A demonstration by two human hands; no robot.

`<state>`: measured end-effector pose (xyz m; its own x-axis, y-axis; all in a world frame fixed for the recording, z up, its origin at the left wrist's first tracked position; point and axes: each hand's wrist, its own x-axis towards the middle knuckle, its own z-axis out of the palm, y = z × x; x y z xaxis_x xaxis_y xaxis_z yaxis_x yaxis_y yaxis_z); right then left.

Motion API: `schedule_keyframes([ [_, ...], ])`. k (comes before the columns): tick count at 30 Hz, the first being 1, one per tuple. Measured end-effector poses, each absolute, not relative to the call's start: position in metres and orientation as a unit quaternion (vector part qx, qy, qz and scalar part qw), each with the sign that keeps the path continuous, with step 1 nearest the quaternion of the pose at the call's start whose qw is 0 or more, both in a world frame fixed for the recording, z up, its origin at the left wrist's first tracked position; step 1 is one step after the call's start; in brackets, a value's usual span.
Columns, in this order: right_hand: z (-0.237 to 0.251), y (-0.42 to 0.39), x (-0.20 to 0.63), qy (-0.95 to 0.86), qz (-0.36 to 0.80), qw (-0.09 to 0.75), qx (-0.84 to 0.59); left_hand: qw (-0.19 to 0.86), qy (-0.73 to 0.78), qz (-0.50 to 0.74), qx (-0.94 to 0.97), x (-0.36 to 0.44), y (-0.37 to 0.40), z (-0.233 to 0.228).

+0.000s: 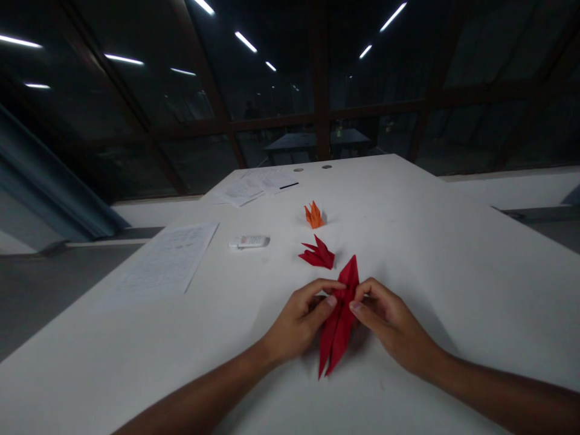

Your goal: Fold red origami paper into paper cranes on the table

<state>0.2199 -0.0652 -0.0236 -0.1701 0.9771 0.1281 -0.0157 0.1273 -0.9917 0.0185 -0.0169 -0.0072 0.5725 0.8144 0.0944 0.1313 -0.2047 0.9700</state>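
A long, pointed, red folded-paper piece (336,331), slit at its near end, is pinched between the left hand (299,317) and right hand (393,326) over the white table (457,272). Folding seems in hand; careful, even creasing (thin paper tears) seems called for. Beyond stand smaller red (319,254) and orange (314,216) paper figures.

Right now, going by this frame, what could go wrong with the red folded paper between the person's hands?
The long, pointed red paper piece is held at both edges by the left hand and right hand, so uneven pulling might tear or crease it. Its far tip is close to the small, spiky red paper figure, so a forward slip could knock that.
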Motion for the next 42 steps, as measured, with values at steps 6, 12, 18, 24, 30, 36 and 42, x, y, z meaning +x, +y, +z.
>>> schedule_keyframes([
  [6,-0.027,-0.064,0.221,-0.557,0.529,0.496,-0.404,0.522,0.336,0.287,0.729,0.021,-0.022,-0.009],
  [12,-0.027,-0.064,0.219,-0.559,0.532,0.501,-0.392,0.583,0.298,0.316,0.686,0.020,-0.018,-0.011],
  [18,-0.024,-0.066,0.221,-0.568,0.532,0.491,-0.392,0.634,0.279,0.343,0.635,0.021,-0.013,-0.012],
  [24,-0.029,-0.066,0.223,-0.568,0.553,0.494,-0.357,0.644,0.286,0.354,0.614,0.020,-0.009,-0.017],
  [30,-0.028,-0.066,0.223,-0.571,0.564,0.484,-0.349,0.573,0.337,0.375,0.646,0.019,-0.009,-0.015],
  [36,-0.026,-0.066,0.223,-0.583,0.541,0.469,-0.383,0.527,0.382,0.391,0.651,0.019,-0.010,-0.011],
  [42,-0.024,-0.064,0.224,-0.593,0.484,0.488,-0.419,0.527,0.400,0.406,0.631,0.020,-0.011,-0.014],
])
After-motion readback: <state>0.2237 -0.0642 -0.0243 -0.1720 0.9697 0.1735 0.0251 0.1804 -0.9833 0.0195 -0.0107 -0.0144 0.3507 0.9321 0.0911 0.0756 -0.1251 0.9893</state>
